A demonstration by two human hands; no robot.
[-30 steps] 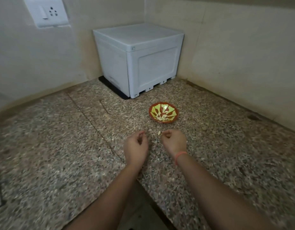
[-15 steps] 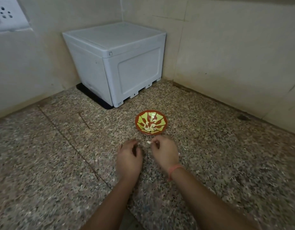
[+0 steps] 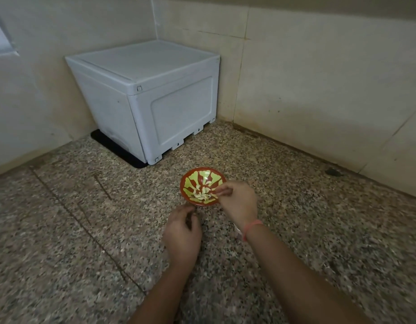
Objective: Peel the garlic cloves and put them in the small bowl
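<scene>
The small bowl [image 3: 187, 181], red with a yellow-green pattern, stands on the speckled stone counter and holds several pale peeled garlic cloves [image 3: 202, 192]. My right hand [image 3: 239, 202] reaches over the bowl's right rim. Its fingertips are pinched together just above the cloves, apparently on a small pale garlic clove [image 3: 214, 195]. Just in front of the bowl, my left hand [image 3: 182, 232] hovers low over the counter with its fingers curled inward. Whether it holds anything is hidden.
A white plastic box [image 3: 150, 99] on a black mat [image 3: 118, 150] fills the back corner behind the bowl. Tiled walls [image 3: 319, 85] close the counter [image 3: 61, 230] at the back and right. An orange band circles my right wrist [image 3: 252, 226].
My right hand has carried the clove from the counter in front of the bowl up over its right rim. My left hand stays just in front of the bowl, and my head has shifted.
</scene>
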